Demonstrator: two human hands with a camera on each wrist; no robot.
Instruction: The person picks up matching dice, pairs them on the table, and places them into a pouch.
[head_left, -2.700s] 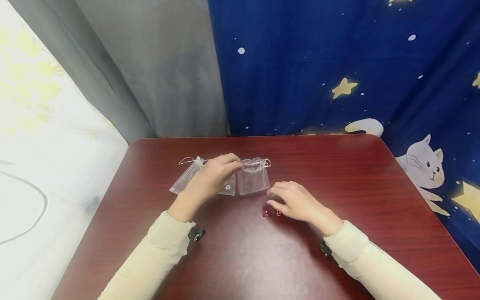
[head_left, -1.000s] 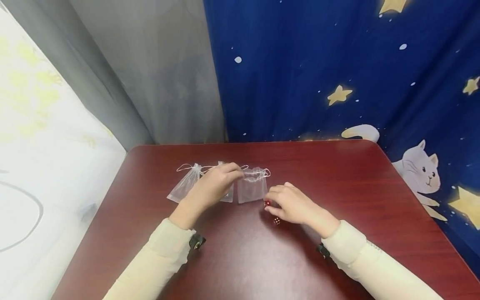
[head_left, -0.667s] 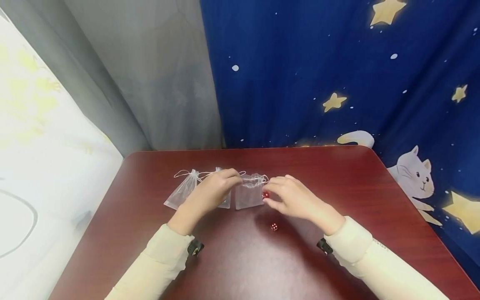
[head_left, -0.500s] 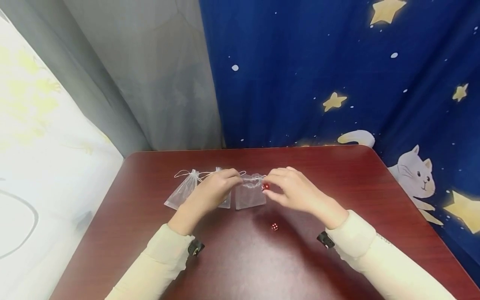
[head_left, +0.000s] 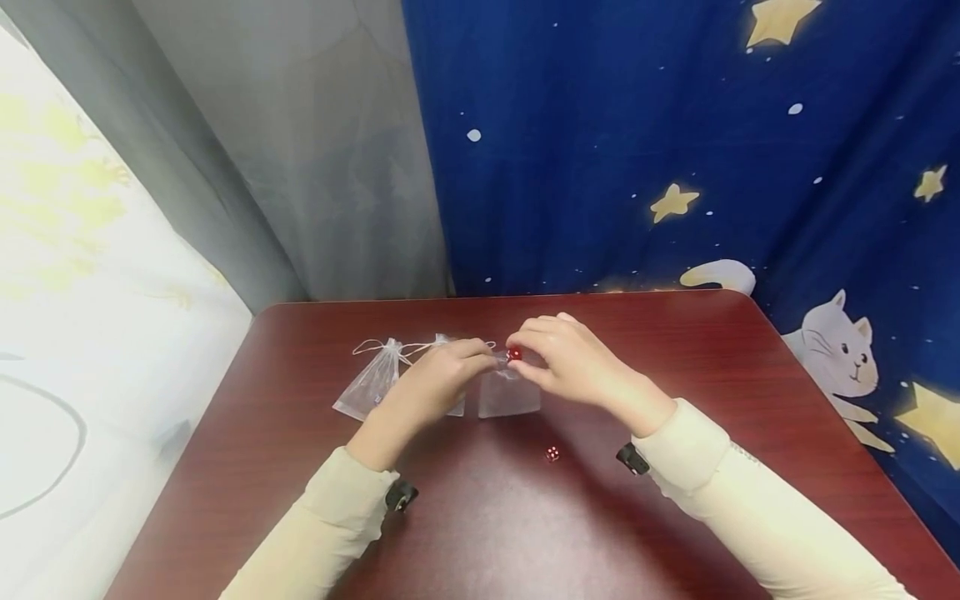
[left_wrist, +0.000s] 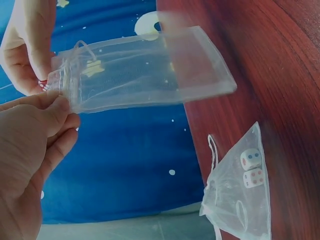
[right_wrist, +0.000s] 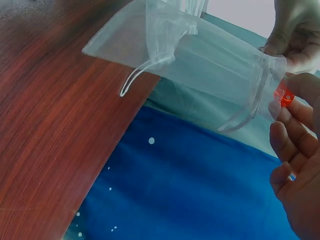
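In the head view my left hand (head_left: 450, 367) pinches the mouth edge of a sheer white drawstring pouch (head_left: 510, 398). The left wrist view shows this pouch (left_wrist: 145, 75) held by its gathered rim, with nothing visible inside. My right hand (head_left: 570, 358) pinches a red die (head_left: 514, 354) with white pips right at that mouth. Thumb and fingers partly cover the die (right_wrist: 284, 96) in the right wrist view, where it overlaps the sheer rim. A second red die (head_left: 552, 454) lies on the table nearer the body.
A tied sheer pouch (head_left: 369, 385) lies to the left on the dark red table (head_left: 637, 517). Another, with two white dice (left_wrist: 252, 167) inside, is partly hidden behind my left hand. A grey curtain (head_left: 337, 167) and a blue starry curtain (head_left: 585, 150) hang beyond the far edge.
My right hand has picked up one of the two red dice and carried it up and left to the pouch's mouth. My left hand stays at the pouch's rim.
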